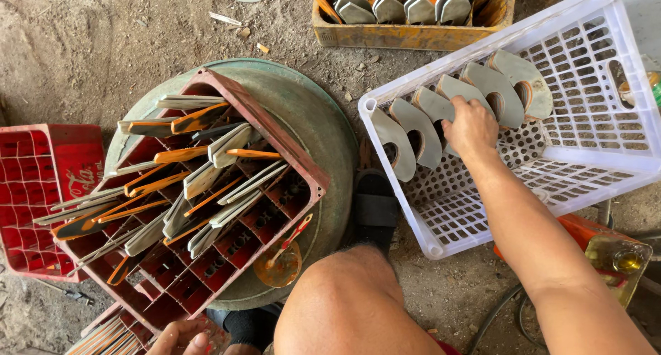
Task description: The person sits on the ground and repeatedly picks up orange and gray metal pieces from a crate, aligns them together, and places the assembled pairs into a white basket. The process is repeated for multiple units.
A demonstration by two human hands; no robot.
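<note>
right hand (470, 126) centre-right of frame, arm extended from lower right, palm down, fingers curled onto a grey curved flat piece (438, 106) standing in a row inside the white perforated plastic basket (585, 66). left hand (180, 338) at bottom edge, mostly cropped, fingers bent at the rim of the red plastic compartment crate (275, 128); grip can't be told. crate holds grey-orange flat pieces (200, 117), left of centre.

Seen from above, a right hand (471, 126) rests on grey curved pieces (460, 104) standing in a row inside a tilted white plastic basket (592, 155). The left hand (180, 338) (only partly visible) sits beside a red crate (303, 169) holding grey-and-orange pieces (186, 179).
</note>
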